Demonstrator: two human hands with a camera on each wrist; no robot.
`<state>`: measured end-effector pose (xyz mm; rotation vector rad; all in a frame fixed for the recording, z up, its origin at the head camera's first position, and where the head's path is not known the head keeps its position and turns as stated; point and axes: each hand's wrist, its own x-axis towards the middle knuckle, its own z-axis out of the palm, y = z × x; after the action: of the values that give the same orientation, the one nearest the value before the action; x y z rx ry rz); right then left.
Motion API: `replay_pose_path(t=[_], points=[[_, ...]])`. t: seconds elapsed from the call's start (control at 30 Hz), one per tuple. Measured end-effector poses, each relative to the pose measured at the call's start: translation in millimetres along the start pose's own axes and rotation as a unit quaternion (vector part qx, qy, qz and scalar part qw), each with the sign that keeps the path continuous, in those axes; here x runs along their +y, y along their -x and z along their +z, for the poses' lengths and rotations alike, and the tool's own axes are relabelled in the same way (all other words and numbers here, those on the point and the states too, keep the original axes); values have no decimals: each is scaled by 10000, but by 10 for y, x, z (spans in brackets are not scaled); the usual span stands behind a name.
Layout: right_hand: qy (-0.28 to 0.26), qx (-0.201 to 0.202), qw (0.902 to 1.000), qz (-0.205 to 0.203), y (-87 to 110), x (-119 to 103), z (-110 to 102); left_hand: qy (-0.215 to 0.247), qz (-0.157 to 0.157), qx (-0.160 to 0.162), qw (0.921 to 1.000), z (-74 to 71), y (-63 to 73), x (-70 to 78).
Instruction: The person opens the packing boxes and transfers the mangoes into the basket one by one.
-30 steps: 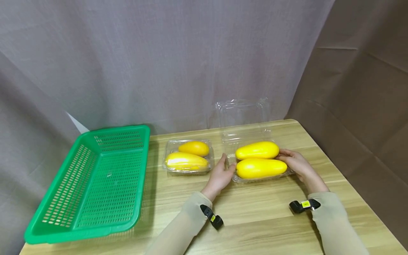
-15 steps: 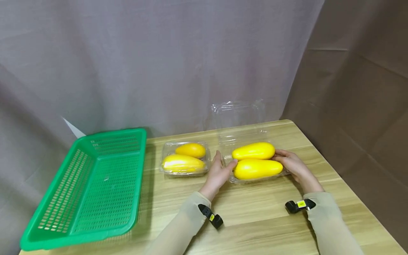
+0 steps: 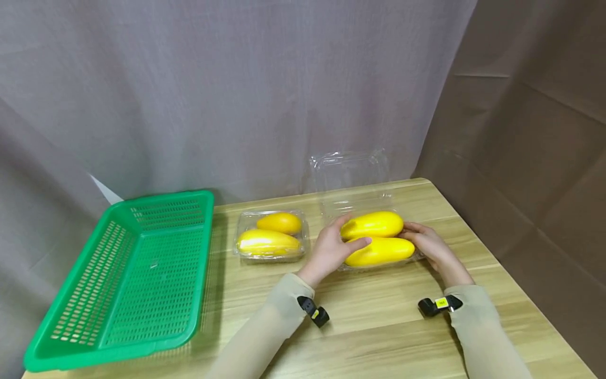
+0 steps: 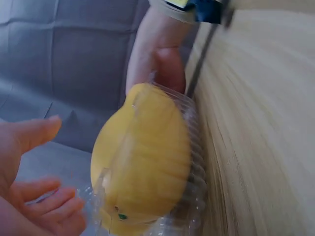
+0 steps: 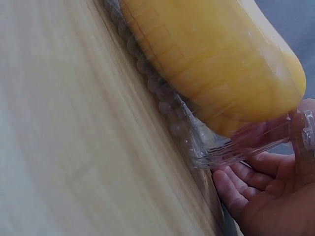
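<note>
Two smooth yellow papaya-like fruits lie side by side in an open clear plastic clamshell box (image 5: 167, 105) on the table. The rear fruit (image 3: 374, 225) and the front fruit (image 3: 381, 251) both point their narrower ends toward the right. My left hand (image 3: 329, 250) reaches over the left ends of the fruits, thumb across the front one. In the left wrist view its thumb and fingers are spread, with nothing gripped. At the box's right end, my right hand (image 3: 435, 250) rests against the plastic; the right wrist view shows its loose fingers low beside the end wall.
The box's clear lid (image 3: 350, 173) stands up behind it, near the grey curtain (image 3: 227, 95). A second clear box (image 3: 272, 258), holding two yellow fruits, sits to the left. A green perforated basket (image 3: 203, 295) occupies the table's left side.
My left hand has risen from the box's left side and shifted right over the fruits' ends. My right hand stays at the right end. The head view has shifted slightly.
</note>
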<state>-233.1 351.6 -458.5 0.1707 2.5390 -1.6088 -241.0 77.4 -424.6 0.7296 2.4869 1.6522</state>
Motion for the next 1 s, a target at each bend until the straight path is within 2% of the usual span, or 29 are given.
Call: replay_pose_path(t=[0.1, 0.2, 0.33, 0.43, 0.7, 1.0], points=[[35, 8, 10000, -12, 1, 0, 7, -576, 287, -329, 9974, 24, 17, 4], [64, 9, 10000, -71, 6, 1, 9, -1089, 568, -463, 9914, 51, 21, -22], [38, 20, 9999, -103, 12, -12, 11, -1698, 988, -559, 9789, 89, 9, -76], [28, 34, 9999, -118, 16, -22, 4, -2092, 1180, -703, 9682, 106, 4, -97], [109, 14, 9999, -117, 25, -39, -25, -2577, 1088, -1052, 9543, 122, -35, -89], [-28, 76, 9999, -78, 15, -3, -9, -2758, 916, -1322, 9477, 145, -107, -51]])
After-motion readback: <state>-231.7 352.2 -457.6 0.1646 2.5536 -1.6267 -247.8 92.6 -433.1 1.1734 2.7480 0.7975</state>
